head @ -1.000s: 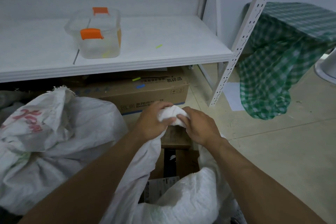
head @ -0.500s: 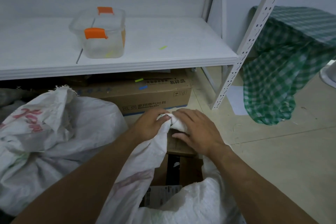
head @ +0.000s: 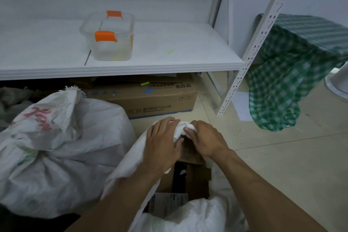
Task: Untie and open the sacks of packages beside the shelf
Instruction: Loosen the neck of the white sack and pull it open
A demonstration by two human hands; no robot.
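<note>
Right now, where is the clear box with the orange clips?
In the head view, the clear box with orange clips stands on the white shelf, left of centre, above the cardboard carton on the floor.

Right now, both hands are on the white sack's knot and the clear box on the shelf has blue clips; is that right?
No: the head view shows orange clips on the clear box; the left hand and right hand hold the knot.

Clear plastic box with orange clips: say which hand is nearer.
Left. The left hand grips the white woven sack's knot below the box; the right hand pinches it farther right.
</note>
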